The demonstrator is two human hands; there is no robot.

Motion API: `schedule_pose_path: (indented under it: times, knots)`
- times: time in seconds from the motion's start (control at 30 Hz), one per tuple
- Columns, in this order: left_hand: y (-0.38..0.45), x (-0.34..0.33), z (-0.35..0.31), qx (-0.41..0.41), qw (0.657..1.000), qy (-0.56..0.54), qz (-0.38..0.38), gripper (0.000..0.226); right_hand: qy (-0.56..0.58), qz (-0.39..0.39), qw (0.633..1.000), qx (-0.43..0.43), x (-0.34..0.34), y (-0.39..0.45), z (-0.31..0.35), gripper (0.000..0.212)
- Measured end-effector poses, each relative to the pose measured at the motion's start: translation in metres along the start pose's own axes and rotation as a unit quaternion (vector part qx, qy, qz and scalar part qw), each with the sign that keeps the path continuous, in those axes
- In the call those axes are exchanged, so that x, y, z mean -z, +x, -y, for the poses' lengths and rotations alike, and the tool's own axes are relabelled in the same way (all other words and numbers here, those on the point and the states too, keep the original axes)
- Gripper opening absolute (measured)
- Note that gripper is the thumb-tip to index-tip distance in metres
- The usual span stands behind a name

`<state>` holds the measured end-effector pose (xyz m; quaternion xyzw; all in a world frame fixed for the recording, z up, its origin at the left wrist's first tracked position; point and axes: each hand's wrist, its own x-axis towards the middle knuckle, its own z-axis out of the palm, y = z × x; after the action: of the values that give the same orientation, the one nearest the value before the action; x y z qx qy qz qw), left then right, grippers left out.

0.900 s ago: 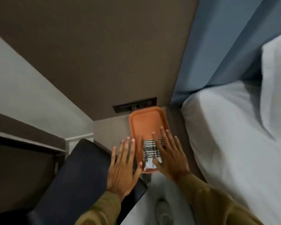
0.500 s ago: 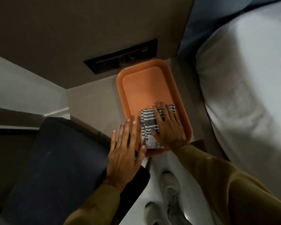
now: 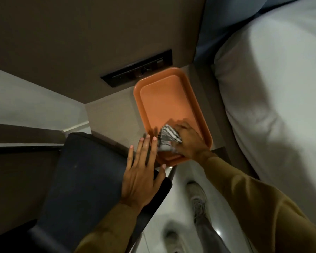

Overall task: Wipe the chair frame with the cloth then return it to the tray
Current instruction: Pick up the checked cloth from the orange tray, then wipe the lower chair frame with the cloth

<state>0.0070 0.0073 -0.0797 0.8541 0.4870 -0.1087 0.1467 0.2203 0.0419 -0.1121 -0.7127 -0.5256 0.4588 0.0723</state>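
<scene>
Over the orange tray [image 3: 171, 99], right hand [image 3: 190, 141] bunched tight around striped cloth [image 3: 167, 136] — left hand [image 3: 141, 172] flat, fingers spread, holding nothing, above dark chair [image 3: 86, 172], no writing to read.

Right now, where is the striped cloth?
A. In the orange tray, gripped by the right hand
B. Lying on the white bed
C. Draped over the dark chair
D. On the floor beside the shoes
A: the striped cloth is bunched under the right hand at the near end of the orange tray, while the left hand is spread open above the chair.

White bed [image 3: 274, 92], black wall panel [image 3: 137, 70], grey shoes [image 3: 197, 198]
</scene>
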Motion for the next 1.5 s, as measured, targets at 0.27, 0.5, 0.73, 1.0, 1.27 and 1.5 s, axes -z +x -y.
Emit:
schedule_pose_path:
  times: [0.27, 0.5, 0.73, 1.0, 1.27, 1.5]
  knots:
    - [-0.077, 0.044, 0.022, -0.092, 0.994, 0.061, -0.016, 0.080, 0.349, -0.133, 0.921, -0.110, -0.029, -0.114, 0.014, 0.040]
    - [-0.167, 0.025, 0.045, -0.211, 0.968, 0.137, 0.006, 0.078, 0.448, -0.244, 0.846, -0.157, -0.133, -0.220, 0.018, 0.041]
    - [-0.251, -0.044, 0.088, -0.300, 0.933, 0.195, 0.020, 0.078, 0.580, -0.287, 0.725, -0.237, -0.300, -0.296, 0.010, 0.039]
    - [-0.257, -0.129, 0.112, -0.335, 0.922, 0.191, -0.032, 0.084, 0.635, -0.277, 0.642, -0.329, -0.492, -0.334, -0.002, 0.044]
    - [-0.249, -0.190, 0.106, -0.308, 0.939, 0.125, -0.092, 0.083, 0.743, -0.198, 0.551, -0.325, -0.579, -0.318, 0.039, 0.015]
    - [-0.249, -0.189, 0.105, -0.317, 0.940, 0.080, -0.102, 0.080, 0.782, -0.244, 0.524, -0.235, -0.616, -0.264, 0.077, 0.055]
